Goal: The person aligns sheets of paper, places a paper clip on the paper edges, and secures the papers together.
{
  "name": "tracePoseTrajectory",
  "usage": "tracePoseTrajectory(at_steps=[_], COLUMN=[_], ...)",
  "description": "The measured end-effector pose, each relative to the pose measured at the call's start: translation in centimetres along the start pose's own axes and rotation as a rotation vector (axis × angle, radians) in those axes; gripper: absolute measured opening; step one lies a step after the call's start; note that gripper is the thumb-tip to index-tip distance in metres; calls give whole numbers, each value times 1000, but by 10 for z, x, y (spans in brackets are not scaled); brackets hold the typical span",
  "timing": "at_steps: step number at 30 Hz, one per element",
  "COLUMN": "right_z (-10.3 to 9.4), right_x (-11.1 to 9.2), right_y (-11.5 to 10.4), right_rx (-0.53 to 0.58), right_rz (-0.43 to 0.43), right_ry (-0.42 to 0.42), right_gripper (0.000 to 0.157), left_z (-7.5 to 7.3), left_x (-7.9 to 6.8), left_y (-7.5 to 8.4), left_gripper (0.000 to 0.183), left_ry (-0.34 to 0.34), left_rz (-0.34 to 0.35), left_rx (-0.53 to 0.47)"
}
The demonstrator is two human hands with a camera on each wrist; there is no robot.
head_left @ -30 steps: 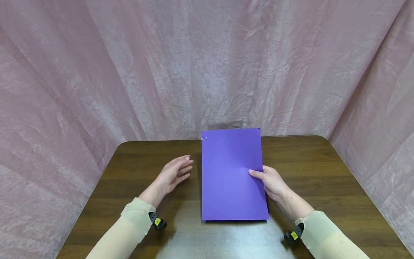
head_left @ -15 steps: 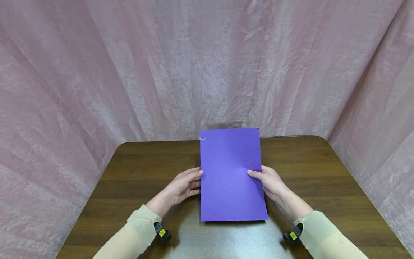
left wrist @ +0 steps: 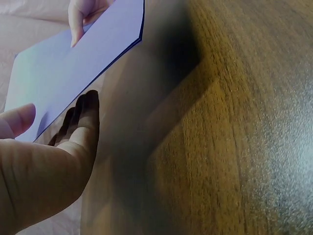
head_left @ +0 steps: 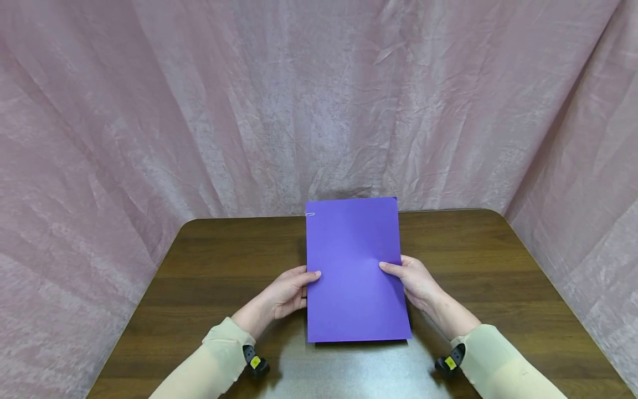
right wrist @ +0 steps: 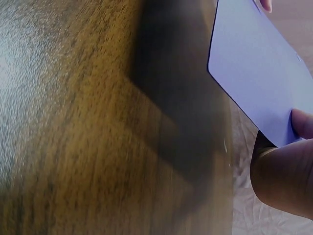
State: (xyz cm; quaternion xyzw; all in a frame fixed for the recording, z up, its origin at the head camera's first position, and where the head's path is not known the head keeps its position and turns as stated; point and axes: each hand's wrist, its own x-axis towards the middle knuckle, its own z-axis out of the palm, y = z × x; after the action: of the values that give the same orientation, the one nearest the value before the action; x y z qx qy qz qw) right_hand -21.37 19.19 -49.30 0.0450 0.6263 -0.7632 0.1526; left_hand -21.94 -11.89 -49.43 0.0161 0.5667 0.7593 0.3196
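Upright and tilted back above the table, a rectangle of purple paper [head_left: 351, 299] faces me, with a white paper clip [head_left: 310, 214] on its upper left edge. Its edge in the left wrist view looks like more than one layer. My right hand [head_left: 421, 284] pinches the right edge, thumb on the front, other fingers hidden behind. At the left edge, my left hand [head_left: 286, 293] has its thumb over the front and its fingers behind; in the left wrist view those fingers [left wrist: 83, 127] reach under the paper. The right thumb [right wrist: 302, 123] presses the paper in the right wrist view.
The brown wooden table [head_left: 224, 266] has rounded far corners. A pink velvet curtain [head_left: 319, 100] hangs behind it and along the sides. The paper casts a dark shadow on the tabletop. Each wrist carries a black strap with a yellow mark.
My left hand has moved right, from apart to the paper's left edge, and its thumb now lies over the front. The paper and right hand have shifted slightly left.
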Motion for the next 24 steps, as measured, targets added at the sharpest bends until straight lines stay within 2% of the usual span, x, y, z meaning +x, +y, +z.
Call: tracePoseTrajectory(at_steps=[9,15,24], right_z=[3,6,5], right_x=[0,2,1], right_y=[1,1,2], right_rx=[5,11,8], right_rz=[3,10,7], right_ry=[-3,-2,-18], right_gripper=[13,10,8], left_z=[4,7,9], left_x=[-1,-2,-1], left_y=[-1,-1,-3], left_gripper=[33,28,28], left_ry=[-1,-13,15], left_rz=[1,11,38], left_rx=[3,-29,-40])
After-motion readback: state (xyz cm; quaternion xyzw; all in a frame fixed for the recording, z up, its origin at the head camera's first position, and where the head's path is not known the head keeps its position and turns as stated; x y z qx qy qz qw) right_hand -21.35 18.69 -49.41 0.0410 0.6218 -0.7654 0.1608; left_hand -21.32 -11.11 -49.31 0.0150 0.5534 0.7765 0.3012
